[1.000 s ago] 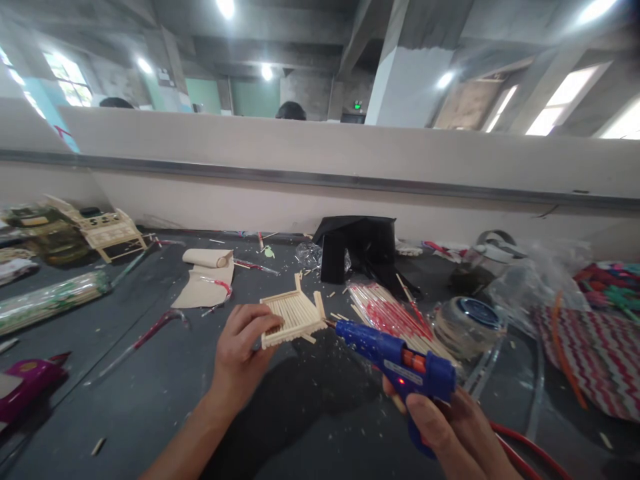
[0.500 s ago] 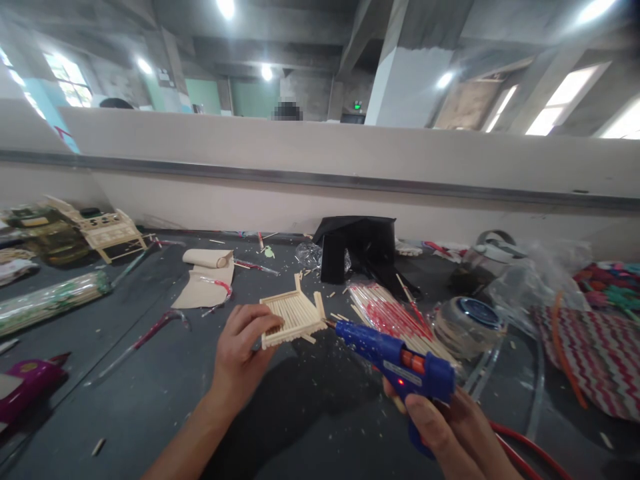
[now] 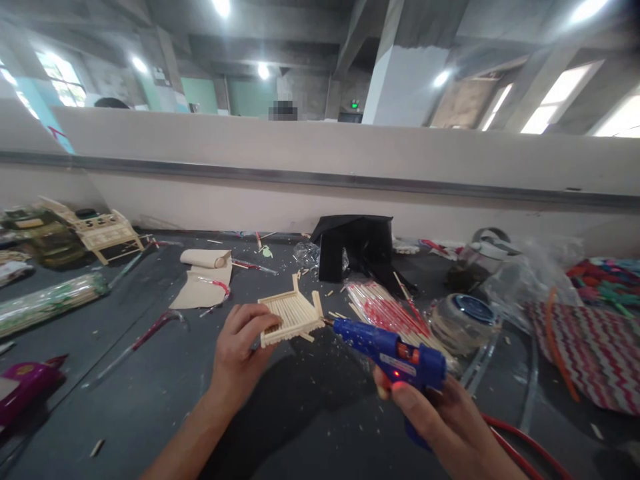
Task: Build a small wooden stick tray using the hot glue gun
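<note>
Between the thumb and fingers of my left hand (image 3: 246, 347) is a small frame of pale wooden sticks (image 3: 291, 315), with slats side by side and short sticks standing out at its corners. I hold it by its left side above the dark table. My right hand (image 3: 435, 413) is wrapped round the handle of a blue glue gun (image 3: 387, 350), whose red light is lit. Its nozzle is at the right corner of the stick frame; whether it touches I cannot tell. Just behind the gun lies a bundle of wooden sticks in red-printed plastic (image 3: 383, 303).
A brown paper piece (image 3: 203, 280) and a black object (image 3: 355, 243) lie beyond my hands. At left are a small wooden chair model (image 3: 110, 230), a stick pack (image 3: 55, 303) and a magenta tool (image 3: 30, 387). Right stand a clear jar (image 3: 465, 323) and striped cloth (image 3: 590, 353). A partition (image 3: 250, 193) closes the back.
The glue gun and my right hand have shifted slightly left, with the nozzle still at the frame's right corner. My left hand and the stick frame stay nearly where they were.
</note>
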{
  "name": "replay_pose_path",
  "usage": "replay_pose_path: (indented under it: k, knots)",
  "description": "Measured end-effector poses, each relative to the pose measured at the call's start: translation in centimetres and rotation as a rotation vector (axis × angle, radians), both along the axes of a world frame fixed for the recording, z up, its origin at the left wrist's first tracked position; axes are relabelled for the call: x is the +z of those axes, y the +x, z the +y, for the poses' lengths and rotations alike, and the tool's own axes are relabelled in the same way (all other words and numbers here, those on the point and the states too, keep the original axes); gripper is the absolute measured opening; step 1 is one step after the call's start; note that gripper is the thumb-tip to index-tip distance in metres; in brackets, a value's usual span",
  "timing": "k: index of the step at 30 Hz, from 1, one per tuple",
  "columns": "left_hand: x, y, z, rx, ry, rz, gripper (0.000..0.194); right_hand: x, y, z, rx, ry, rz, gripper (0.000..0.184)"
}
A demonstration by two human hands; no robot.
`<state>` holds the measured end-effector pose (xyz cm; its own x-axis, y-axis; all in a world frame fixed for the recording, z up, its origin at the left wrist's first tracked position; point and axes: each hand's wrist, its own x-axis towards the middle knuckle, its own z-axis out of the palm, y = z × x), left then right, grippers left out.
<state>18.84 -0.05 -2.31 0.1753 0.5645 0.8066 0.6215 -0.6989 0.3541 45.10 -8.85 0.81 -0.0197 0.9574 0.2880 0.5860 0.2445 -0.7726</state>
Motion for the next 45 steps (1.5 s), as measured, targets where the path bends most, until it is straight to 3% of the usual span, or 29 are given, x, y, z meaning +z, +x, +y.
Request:
replay_pose_path:
  k: [3, 11, 28, 45]
  knots:
    - [0.0, 0.0, -0.1, -0.007, -0.014, 0.003, 0.009, 1.0, -0.3, 0.5, 0.112, -0.057, -0.021, 0.027]
    - [-0.1, -0.1, 0.1, -0.016, 0.021, 0.01, 0.01, 2.1, -0.8, 0.5, 0.121, -0.145, 0.039, 0.023]
    - [-0.2, -0.1, 0.1, -0.033, 0.013, 0.015, 0.014, 0.9, -0.4, 1.3, 0.081, 0.047, -0.069, 0.021]
    - [-0.2, -0.1, 0.0, -0.035, 0.029, 0.013, 0.014, 0.6, -0.4, 1.1, 0.058, -0.059, -0.021, 0.027]
